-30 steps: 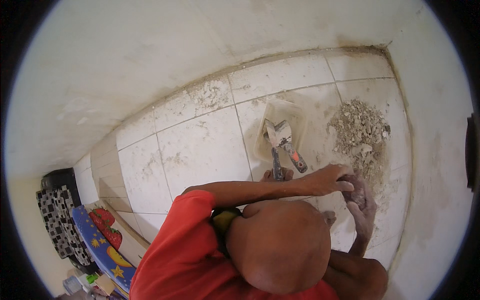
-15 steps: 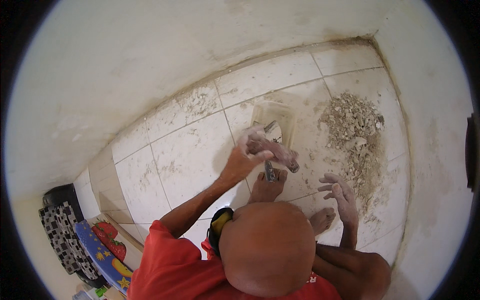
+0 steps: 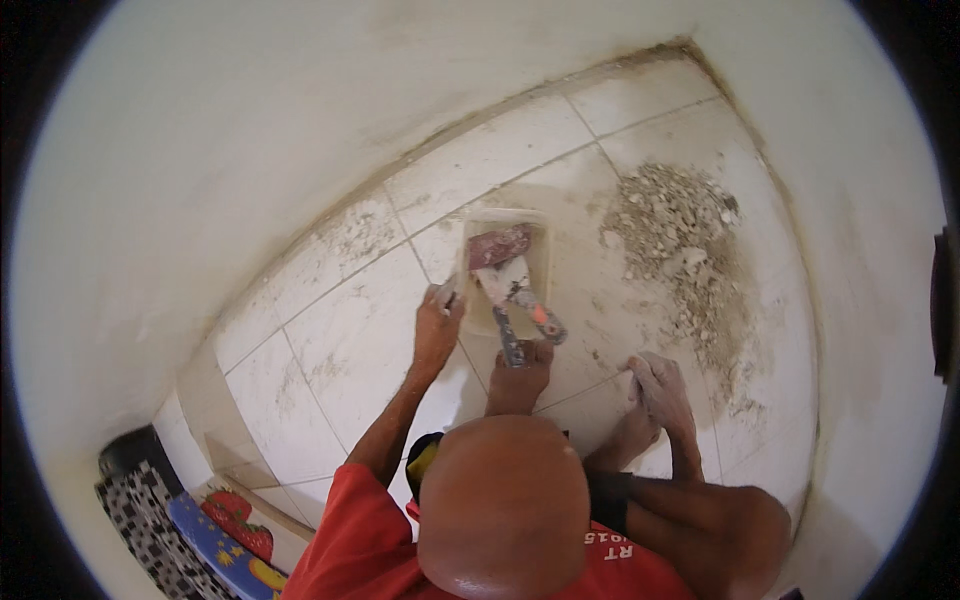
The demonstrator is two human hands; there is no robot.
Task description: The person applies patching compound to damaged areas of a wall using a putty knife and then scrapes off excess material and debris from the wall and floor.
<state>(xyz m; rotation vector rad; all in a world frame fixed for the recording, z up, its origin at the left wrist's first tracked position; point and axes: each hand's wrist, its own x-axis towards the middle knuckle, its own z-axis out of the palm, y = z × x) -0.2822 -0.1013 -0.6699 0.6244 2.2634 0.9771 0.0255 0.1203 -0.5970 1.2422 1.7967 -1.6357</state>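
Note:
A rectangular translucent plastic tub (image 3: 545, 280) stands on the tiles before my feet. My left hand (image 3: 441, 308), dusted white, has its fingers curled at the tub's left rim. Across the tub lie a putty knife (image 3: 511, 338) with a dark smeared handle and a second tool handle (image 3: 549, 325), grey with an orange spot. At the tub's far end rests a flat purple piece (image 3: 500, 245); whether it belongs to one of the tools I cannot make out. My right hand (image 3: 662, 392) hangs above my right foot, its dusty fingers drawn together, nothing visible in them.
A heap of grey rubble (image 3: 685, 245) spreads to the right. Walls meet in a corner at the far right, with dirt along their base. My left foot (image 3: 518, 380) stands against the tub's near end. Patterned cushions (image 3: 225, 540) lie at the lower left.
My left hand has let go of the purple piece, now in the tub, and moved left to the rim. My right hand's fingers, spread before, have come together. The view has turned slightly.

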